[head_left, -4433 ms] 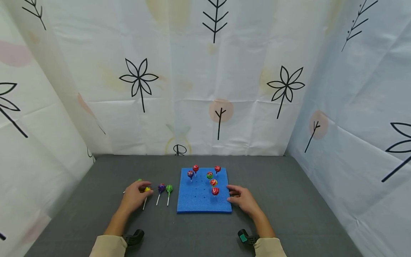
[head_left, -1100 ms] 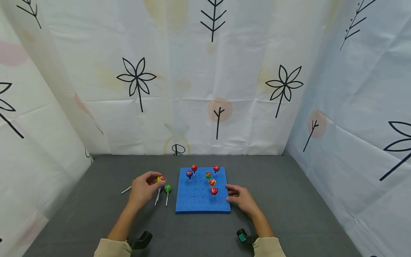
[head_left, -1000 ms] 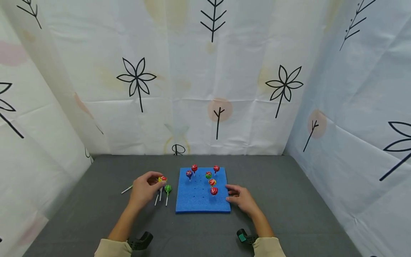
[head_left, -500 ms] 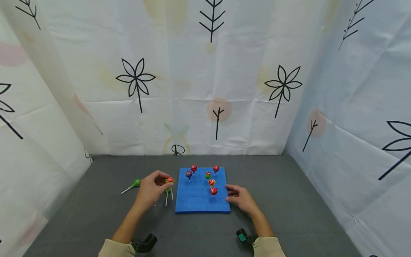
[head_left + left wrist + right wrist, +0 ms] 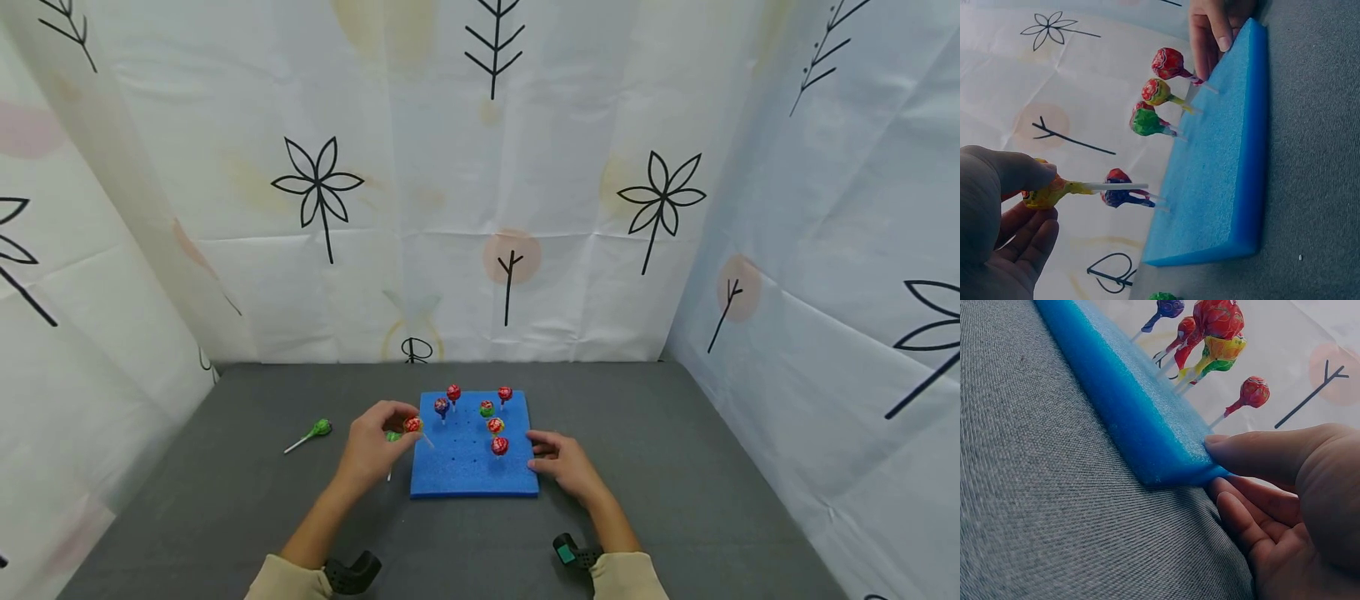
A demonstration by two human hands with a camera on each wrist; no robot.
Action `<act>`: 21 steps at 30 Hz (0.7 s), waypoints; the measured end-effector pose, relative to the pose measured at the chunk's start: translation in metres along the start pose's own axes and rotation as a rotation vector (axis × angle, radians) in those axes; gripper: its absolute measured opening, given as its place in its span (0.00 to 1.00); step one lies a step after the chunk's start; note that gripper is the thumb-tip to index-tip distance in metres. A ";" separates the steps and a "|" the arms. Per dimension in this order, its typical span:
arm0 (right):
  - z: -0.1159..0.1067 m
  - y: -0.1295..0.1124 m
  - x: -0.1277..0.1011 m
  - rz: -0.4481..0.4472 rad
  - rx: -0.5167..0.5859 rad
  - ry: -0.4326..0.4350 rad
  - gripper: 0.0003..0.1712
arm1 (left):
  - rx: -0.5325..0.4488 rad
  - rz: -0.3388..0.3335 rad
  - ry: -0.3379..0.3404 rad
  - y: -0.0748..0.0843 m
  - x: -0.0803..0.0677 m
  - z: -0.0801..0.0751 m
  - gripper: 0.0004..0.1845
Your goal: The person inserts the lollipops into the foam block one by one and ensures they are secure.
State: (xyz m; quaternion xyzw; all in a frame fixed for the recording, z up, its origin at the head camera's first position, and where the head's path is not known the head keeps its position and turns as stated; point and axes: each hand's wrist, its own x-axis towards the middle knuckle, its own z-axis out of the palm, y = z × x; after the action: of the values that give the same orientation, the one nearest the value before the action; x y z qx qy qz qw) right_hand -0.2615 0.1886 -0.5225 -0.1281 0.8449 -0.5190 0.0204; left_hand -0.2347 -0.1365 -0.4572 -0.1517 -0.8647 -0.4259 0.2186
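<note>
Printed curtain [image 5: 480, 208] w/ black leaf and flower motifs, closing in back and both sides. Grey cloth-covered table [image 5: 675, 467] below.

Blue foam board [image 5: 465, 467] flat near table centre, grid of small holes in top. Six wrapped lollipops upright in it, sticks pushed in: purple lollipop [image 5: 442, 406] and red lollipop [image 5: 453, 392] toward far-left corner of board, another red one [image 5: 505, 392] at far edge toward right corner, green-and-red one [image 5: 487, 408] just in front, yellow-and-red one [image 5: 495, 426] next, red one [image 5: 499, 445] nearest right edge.

Right hand [image 5: 566, 467] resting at right edge of board; in right wrist view thumb laid on top of foam edge, fingers loosely curled beside and under it, steadying board, nothing gripped. Wrist-worn device w/ green patch [image 5: 567, 553] at right cuff, black one [image 5: 352, 573] at left cuff, both sleeves beige.

Left hand [image 5: 371, 450] raised at left edge of board, thumb and fingers pinching head of red-and-yellow lollipop [image 5: 412, 425]; stick [image 5: 1113, 186] free, aimed at board top, tip short of foam, clear of holes in left wrist view. Held lollipop thus above board's left edge, close to purple one.

Green lollipop [image 5: 393, 437] on table just left of board, mostly hidden behind left hand. Second green lollipop [image 5: 321, 428] lying alone on table farther left, well apart from board, stick pointing toward left edge of table.
</note>
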 end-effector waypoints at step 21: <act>0.000 0.000 0.001 -0.004 0.014 0.010 0.26 | 0.255 0.226 0.038 0.005 0.009 0.041 0.14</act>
State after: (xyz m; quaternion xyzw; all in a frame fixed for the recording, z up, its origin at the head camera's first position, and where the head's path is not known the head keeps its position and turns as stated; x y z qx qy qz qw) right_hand -0.2628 0.1880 -0.5225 -0.1270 0.8411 -0.5255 0.0161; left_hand -0.2506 -0.1004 -0.4712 -0.2108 -0.8848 -0.2885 0.2990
